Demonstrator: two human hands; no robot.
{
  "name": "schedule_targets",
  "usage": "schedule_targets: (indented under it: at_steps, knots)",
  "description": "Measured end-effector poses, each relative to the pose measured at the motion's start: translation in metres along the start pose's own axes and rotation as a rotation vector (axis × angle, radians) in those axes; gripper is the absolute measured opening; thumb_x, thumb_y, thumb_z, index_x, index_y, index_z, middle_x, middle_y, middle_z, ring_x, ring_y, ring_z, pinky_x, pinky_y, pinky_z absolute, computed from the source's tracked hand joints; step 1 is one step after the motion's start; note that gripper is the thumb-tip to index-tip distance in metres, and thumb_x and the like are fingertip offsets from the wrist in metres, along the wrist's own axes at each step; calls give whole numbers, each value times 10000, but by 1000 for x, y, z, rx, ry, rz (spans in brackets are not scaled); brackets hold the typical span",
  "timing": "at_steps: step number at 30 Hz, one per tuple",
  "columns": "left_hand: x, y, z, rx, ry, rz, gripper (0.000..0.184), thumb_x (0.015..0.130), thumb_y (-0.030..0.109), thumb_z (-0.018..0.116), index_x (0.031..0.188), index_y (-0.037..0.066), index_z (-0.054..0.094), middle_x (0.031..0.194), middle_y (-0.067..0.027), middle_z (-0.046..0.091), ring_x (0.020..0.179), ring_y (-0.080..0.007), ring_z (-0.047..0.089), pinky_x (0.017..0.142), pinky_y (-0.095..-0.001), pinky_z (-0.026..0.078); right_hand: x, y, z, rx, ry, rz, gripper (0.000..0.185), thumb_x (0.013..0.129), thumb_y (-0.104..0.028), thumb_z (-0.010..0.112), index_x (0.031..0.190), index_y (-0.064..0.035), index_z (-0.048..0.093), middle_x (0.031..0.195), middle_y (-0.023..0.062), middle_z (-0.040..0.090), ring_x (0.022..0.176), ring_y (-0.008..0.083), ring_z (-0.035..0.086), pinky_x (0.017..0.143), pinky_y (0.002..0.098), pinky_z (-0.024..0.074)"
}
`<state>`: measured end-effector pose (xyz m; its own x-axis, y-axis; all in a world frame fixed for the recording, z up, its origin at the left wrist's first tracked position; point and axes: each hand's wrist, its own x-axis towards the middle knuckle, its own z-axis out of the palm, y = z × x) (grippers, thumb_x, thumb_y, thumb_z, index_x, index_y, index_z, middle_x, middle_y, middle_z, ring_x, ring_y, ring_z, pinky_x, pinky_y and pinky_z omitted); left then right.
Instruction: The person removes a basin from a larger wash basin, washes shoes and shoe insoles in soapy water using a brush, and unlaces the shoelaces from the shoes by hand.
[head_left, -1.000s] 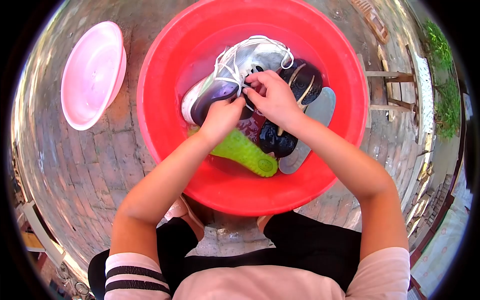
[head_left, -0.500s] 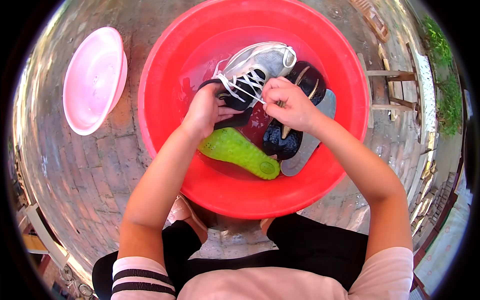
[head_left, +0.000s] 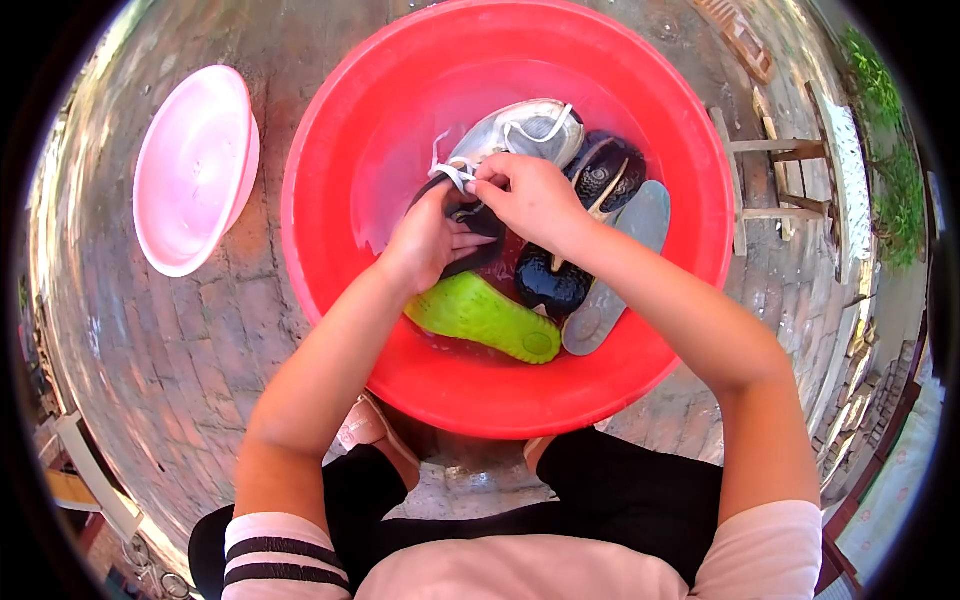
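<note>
My left hand [head_left: 428, 238] grips the side of a black sneaker [head_left: 484, 222], its thumb near the shoe's opening. White laces [head_left: 452, 172] run across the sneaker's top, and my right hand [head_left: 532, 198] pinches one close to the left thumb. Much of the sneaker is hidden behind both hands. Just beyond them lies a grey-white sneaker [head_left: 535, 122] with a loose white lace. On the right side are a glossy black shoe [head_left: 552, 285] with tan edging and a grey insole [head_left: 598, 322]. Below my left hand rests a bright green insole [head_left: 490, 318].
All these lie in a large red basin [head_left: 318, 190] with some water, set before my feet. A pink basin [head_left: 185, 170] stands to the left on the brick paving [head_left: 215, 350]. Wooden stool-like frames [head_left: 780, 146] stand on the right.
My right hand has moved left and up, from the sneaker's lower laces to the lace near my left thumb. The black sneaker has tilted, showing less of its laced front.
</note>
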<state>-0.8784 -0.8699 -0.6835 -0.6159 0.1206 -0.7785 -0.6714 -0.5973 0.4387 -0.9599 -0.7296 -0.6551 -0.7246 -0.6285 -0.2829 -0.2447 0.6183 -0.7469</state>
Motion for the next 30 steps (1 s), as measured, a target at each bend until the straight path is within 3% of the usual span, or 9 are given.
schedule_targets:
  at_steps: [3,7,10,14,18,23,26,28,30]
  knots:
    - [-1,2,-3,-50,-34,-3,429,970,410,325,1211,76,446,1118,-178,609,970,-284,617,918,-397,441,-8,-5,-16,-63,-112,-107,138,843,-174,665,860,-38,645,775,113,631,693,255,628,644,374,483]
    - [8,14,-16,-205,-10,-61,401,960,404,368,1177,84,479,1109,-174,622,974,-280,622,923,-382,445,-51,18,-60,-383,-448,-230,114,825,-164,682,818,-51,666,840,93,595,762,254,623,689,374,490]
    - [7,7,-7,-84,36,-6,393,958,409,389,1158,86,491,1083,-162,631,957,-263,628,908,-356,453,-71,24,-77,-469,-417,17,147,814,-214,646,807,-71,677,899,124,601,880,318,610,757,414,487]
    - [5,-9,8,49,91,103,401,975,390,400,1255,116,488,1075,-114,634,938,-202,631,901,-333,444,-53,7,-64,-249,-50,-49,170,850,-182,656,965,-66,701,936,103,612,804,234,639,727,350,504]
    - [1,-19,14,15,62,138,377,994,357,373,1275,138,496,1076,-82,631,922,-181,620,903,-338,436,-19,-2,-30,-192,-24,-79,211,866,-222,632,975,-50,689,909,127,620,832,276,638,740,377,497]
    - [2,-18,11,5,40,140,375,993,351,371,1244,112,516,1086,-76,628,939,-192,614,925,-348,423,-3,-2,-14,-288,-160,-6,198,836,-242,634,862,-47,656,892,145,630,864,302,626,736,392,490]
    - [6,-18,3,-10,52,144,382,987,341,385,1233,84,523,1106,-80,623,974,-202,608,931,-364,419,-22,9,-36,-325,-373,-115,181,797,-222,639,787,-41,633,838,144,635,823,310,627,702,406,487]
    - [12,-10,-2,-49,83,97,378,982,331,392,1235,81,522,1107,-93,618,963,-217,609,928,-373,424,-46,7,-55,-454,-639,-9,158,745,-206,655,738,-50,629,779,131,631,769,319,625,672,422,486]
    - [15,-12,-3,-42,96,99,386,981,344,396,1249,89,505,1112,-108,615,954,-231,612,930,-372,424,-72,16,-56,-553,-689,-16,141,705,-200,661,704,-62,632,723,120,622,733,324,625,657,430,491]
